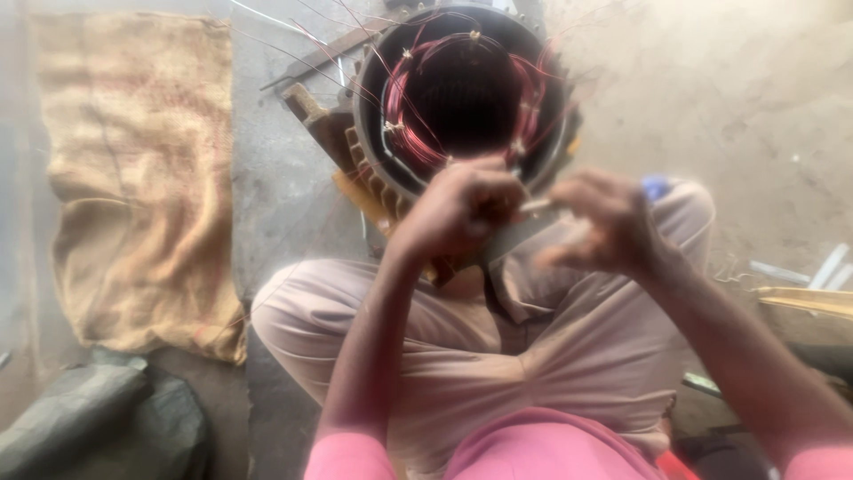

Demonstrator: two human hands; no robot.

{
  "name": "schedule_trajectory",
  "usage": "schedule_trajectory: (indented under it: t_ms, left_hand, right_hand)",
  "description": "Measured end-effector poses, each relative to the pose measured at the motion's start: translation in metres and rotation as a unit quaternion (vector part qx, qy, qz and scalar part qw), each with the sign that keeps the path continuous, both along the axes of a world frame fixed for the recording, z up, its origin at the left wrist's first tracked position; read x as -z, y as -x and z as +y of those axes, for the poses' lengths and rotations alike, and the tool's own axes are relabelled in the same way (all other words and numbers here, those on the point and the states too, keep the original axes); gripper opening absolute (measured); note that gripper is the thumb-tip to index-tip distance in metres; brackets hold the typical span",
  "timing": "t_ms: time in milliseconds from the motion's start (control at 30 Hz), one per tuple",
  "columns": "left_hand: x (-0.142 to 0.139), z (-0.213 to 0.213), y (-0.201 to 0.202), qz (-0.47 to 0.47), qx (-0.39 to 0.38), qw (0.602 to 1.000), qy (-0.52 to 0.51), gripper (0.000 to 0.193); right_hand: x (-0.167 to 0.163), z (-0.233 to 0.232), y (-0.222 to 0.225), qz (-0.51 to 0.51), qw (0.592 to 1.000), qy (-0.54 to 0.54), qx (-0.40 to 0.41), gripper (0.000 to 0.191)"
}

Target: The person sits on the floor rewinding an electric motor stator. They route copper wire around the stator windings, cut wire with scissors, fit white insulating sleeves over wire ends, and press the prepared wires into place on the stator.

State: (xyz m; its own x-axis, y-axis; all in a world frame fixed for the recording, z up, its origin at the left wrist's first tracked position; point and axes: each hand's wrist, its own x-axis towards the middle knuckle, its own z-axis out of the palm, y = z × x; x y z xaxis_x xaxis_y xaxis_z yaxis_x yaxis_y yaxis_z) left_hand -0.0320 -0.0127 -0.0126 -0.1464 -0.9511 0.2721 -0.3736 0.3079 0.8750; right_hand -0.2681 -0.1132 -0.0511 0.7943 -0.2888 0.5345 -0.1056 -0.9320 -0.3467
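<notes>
Left hand [462,209] curled nearly into a fist at the lower rim of the motor stator [462,98], fingertips pinched together on a small pale strip [538,205]. Right hand [604,222] just beside it, fingers bent and loosely gathered toward the same strip; too blurred to tell whether actually gripping it. Both hands close together, almost touching, raised above the crossed legs in beige trousers [498,347].

Stator just beyond the knees on the concrete floor [737,98], tilted with its open bore facing up: a round, dark metal housing with ribbed fins down the left side, hollow and black in the middle. Glossy reddish copper windings [404,107] looped around the inner edge, tied at intervals with pale lacing, thin stray wires fanning outward.

Coarse, woven burlap sack [133,178] spread flat at left, tan and creased. Dark, crumpled sheet [98,427] at lower left. Pale flat slats [813,284] at the right edge.
</notes>
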Motion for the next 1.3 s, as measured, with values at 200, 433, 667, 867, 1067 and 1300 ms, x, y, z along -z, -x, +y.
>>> schedule_trajectory:
  t_ms: [200, 433, 667, 867, 1067, 1300]
  left_hand:
    - [0.004, -0.002, 0.001, -0.023, -0.005, 0.999, 0.027, 0.007]
    - [0.015, 0.0, -0.011, 0.16, 0.003, 0.987, 0.029, 0.005]
    - [0.016, 0.0, -0.023, 0.362, 0.031, 0.927, -0.095, 0.014]
    - [0.016, 0.0, -0.021, 0.364, 0.019, 0.924, -0.111, 0.012]
    - [0.022, -0.003, -0.021, 0.346, 0.019, 0.934, -0.089, 0.013]
    - [0.014, 0.001, -0.013, 0.218, 0.013, 0.974, -0.06, 0.014]
  right_hand:
    - [-0.062, -0.007, 0.006, 0.154, 0.957, 0.235, -0.071, 0.037]
    - [-0.077, 0.032, 0.128, 0.078, 0.984, 0.107, 0.121, 0.033]
    - [0.008, 0.074, 0.155, -0.024, 0.875, -0.341, 0.343, 0.027]
    - [-0.001, 0.067, 0.139, 0.013, 0.886, -0.332, 0.324, 0.03]
    - [-0.03, 0.055, 0.079, 0.012, 0.929, -0.342, 0.144, 0.048]
    - [-0.045, 0.039, -0.031, -0.039, 0.849, -0.526, 0.025, 0.054]
